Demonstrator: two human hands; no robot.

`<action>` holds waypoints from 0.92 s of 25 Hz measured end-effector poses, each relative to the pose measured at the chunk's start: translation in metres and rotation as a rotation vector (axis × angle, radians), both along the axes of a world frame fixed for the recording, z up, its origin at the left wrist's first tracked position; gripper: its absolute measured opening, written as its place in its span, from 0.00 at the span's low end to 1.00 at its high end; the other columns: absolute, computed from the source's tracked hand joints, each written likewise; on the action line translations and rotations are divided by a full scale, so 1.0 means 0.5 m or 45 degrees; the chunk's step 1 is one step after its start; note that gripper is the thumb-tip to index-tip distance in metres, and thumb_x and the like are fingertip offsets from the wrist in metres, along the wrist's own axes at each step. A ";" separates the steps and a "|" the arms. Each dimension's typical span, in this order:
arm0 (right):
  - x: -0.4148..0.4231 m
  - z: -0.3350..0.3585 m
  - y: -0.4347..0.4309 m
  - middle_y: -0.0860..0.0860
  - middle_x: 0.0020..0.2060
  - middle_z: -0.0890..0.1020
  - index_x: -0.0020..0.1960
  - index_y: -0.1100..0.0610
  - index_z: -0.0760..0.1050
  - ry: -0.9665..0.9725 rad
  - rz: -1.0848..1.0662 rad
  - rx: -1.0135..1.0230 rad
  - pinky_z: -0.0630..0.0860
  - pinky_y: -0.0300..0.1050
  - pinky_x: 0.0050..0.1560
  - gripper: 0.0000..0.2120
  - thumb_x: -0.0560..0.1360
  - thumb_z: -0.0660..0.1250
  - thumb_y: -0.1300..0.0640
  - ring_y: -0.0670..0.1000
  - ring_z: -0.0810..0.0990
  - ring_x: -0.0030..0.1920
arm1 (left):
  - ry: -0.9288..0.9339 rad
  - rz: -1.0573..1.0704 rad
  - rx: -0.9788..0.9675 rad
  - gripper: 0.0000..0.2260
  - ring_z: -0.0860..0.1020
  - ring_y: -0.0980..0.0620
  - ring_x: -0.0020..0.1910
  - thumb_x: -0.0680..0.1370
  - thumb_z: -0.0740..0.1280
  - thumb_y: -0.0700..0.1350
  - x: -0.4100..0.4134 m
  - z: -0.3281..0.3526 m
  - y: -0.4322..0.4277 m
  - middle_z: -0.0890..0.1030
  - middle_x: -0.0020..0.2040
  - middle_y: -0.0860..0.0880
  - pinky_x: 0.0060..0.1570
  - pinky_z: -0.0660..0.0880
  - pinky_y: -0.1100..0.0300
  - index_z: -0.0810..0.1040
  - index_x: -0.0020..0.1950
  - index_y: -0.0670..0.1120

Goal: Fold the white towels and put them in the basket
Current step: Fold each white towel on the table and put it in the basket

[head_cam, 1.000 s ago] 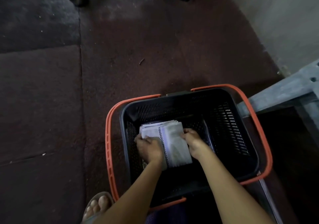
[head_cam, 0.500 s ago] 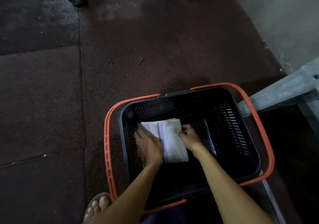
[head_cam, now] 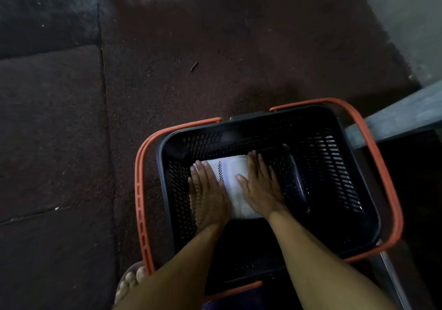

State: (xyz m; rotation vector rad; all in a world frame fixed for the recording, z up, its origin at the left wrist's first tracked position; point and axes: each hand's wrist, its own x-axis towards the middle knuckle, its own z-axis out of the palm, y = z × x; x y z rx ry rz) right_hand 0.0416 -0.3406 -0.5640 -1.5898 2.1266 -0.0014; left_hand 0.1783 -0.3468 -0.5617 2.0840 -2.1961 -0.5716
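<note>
Folded towel (head_cam: 230,178) lying flat on basket (head_cam: 265,118) floor, left side. Left hand (head_cam: 209,190), right hand (head_cam: 260,187) pressing it, fingers (head_cam: 253,164) straight. Advice: be pressing evenly, keeping folds square.

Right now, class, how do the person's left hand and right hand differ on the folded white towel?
The left hand lies on the left edge of the folded white towel, by the left wall of the black basket; the right hand lies on its right edge, nearer the basket's middle. The right hand's thumb spreads across the towel; the left hand's thumb lies beside its fingers. Both lie flat, fingers straight, pressing the towel down.
</note>
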 end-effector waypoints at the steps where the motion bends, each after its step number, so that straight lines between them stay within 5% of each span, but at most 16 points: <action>1: 0.001 -0.009 -0.001 0.52 0.77 0.47 0.77 0.56 0.41 0.022 0.003 -0.025 0.46 0.52 0.75 0.38 0.73 0.35 0.37 0.49 0.45 0.77 | -0.016 0.005 -0.025 0.26 0.57 0.41 0.75 0.80 0.52 0.48 -0.001 -0.007 0.001 0.60 0.75 0.37 0.74 0.50 0.50 0.57 0.74 0.36; 7: -0.002 -0.005 -0.019 0.53 0.77 0.47 0.77 0.54 0.38 0.035 0.023 0.052 0.42 0.53 0.75 0.36 0.74 0.35 0.37 0.50 0.44 0.77 | -0.057 -0.114 0.115 0.26 0.61 0.37 0.73 0.79 0.53 0.47 -0.009 0.006 -0.009 0.62 0.73 0.34 0.71 0.54 0.47 0.60 0.72 0.33; 10: -0.004 0.070 -0.014 0.55 0.77 0.45 0.76 0.52 0.37 0.061 -0.040 0.221 0.45 0.54 0.74 0.33 0.79 0.46 0.40 0.54 0.47 0.77 | -0.190 -0.278 0.130 0.26 0.64 0.34 0.70 0.74 0.56 0.48 0.006 0.065 -0.022 0.63 0.71 0.32 0.69 0.53 0.44 0.68 0.68 0.34; 13: -0.008 0.194 0.023 0.56 0.72 0.66 0.75 0.53 0.55 0.157 -0.138 0.122 0.62 0.52 0.68 0.28 0.78 0.55 0.46 0.56 0.66 0.70 | -0.276 -0.470 0.071 0.21 0.59 0.39 0.73 0.76 0.56 0.47 0.026 0.186 -0.047 0.62 0.73 0.36 0.71 0.51 0.44 0.69 0.68 0.41; 15: -0.023 0.312 0.051 0.53 0.64 0.75 0.67 0.52 0.67 0.126 -0.199 0.017 0.67 0.51 0.63 0.20 0.77 0.57 0.47 0.55 0.73 0.64 | -0.243 -0.553 0.018 0.15 0.68 0.43 0.67 0.77 0.55 0.47 0.028 0.302 -0.058 0.71 0.66 0.43 0.65 0.62 0.48 0.72 0.62 0.45; 18: -0.046 0.501 0.096 0.51 0.57 0.79 0.59 0.50 0.73 0.128 -0.307 -0.133 0.71 0.49 0.59 0.15 0.75 0.60 0.46 0.55 0.77 0.59 | -0.156 -0.747 -0.124 0.12 0.75 0.42 0.56 0.78 0.55 0.48 0.022 0.487 -0.066 0.77 0.56 0.45 0.54 0.69 0.50 0.74 0.53 0.44; 23: -0.056 0.756 0.197 0.49 0.47 0.82 0.46 0.48 0.75 0.196 -0.463 -0.248 0.74 0.48 0.50 0.09 0.71 0.61 0.47 0.55 0.80 0.52 | 0.000 -1.021 -0.349 0.14 0.77 0.43 0.54 0.79 0.54 0.52 -0.006 0.748 -0.025 0.78 0.56 0.46 0.51 0.71 0.51 0.73 0.54 0.45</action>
